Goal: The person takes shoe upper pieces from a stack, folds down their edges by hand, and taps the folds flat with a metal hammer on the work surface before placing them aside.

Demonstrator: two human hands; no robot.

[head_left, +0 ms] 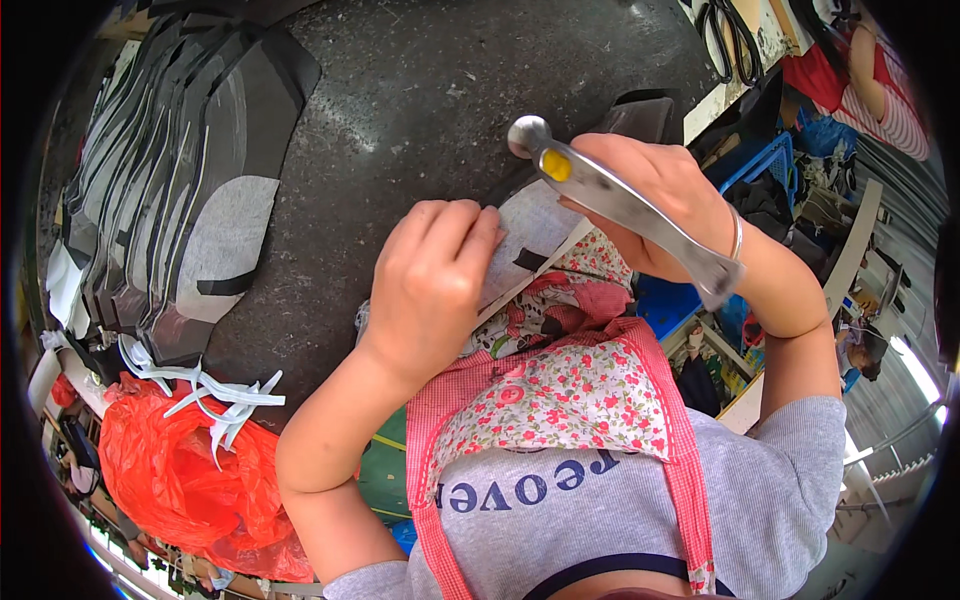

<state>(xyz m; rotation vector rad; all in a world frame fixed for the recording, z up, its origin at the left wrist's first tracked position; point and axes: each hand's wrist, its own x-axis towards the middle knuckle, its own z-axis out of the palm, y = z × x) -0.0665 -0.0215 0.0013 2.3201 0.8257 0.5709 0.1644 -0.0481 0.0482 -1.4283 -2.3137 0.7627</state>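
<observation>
- Grey cut piece [535, 235] with a dark strip lies at the near edge of the bench [420, 90], over the person's flowered apron [560, 395]; it is the one being worked now.
- Left hand [435, 285] lies curled on the piece, fingertips pressing it down.
- Right hand [665, 200] is closed around a metal hammer [620, 205], its round head raised just above the piece.
- Stack of similar grey and black pieces [170, 190] fans out well to the left; whether these are finished or waiting, I cannot tell.
- White strips [215, 395] lie by an orange plastic bag [185, 480] at the bench's left end.
- By my reading, work is midway: one piece in hand, many beside.
</observation>
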